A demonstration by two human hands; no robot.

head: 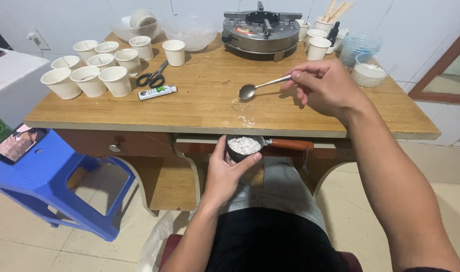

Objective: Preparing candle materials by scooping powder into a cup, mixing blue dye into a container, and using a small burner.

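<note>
left hand gripping small pot, right hand holding spoon

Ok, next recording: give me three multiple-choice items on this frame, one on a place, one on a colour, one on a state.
1. Where do the scissors lie?
A. on the wooden table, beside the cluster of paper cups
B. on the blue stool
C. on the stove

2. What colour is the plastic stool?
A. red
B. blue
C. green

3. What does the small pot in the left hand hold?
A. nothing
B. dark liquid
C. white granular material

Answers:
1 A: the black-handled scissors rest on the table right of the paper cups.
2 B: the stool left of the table is plainly blue.
3 C: white flakes fill the pot, while the right hand holds a metal spoon above the tabletop.
</note>
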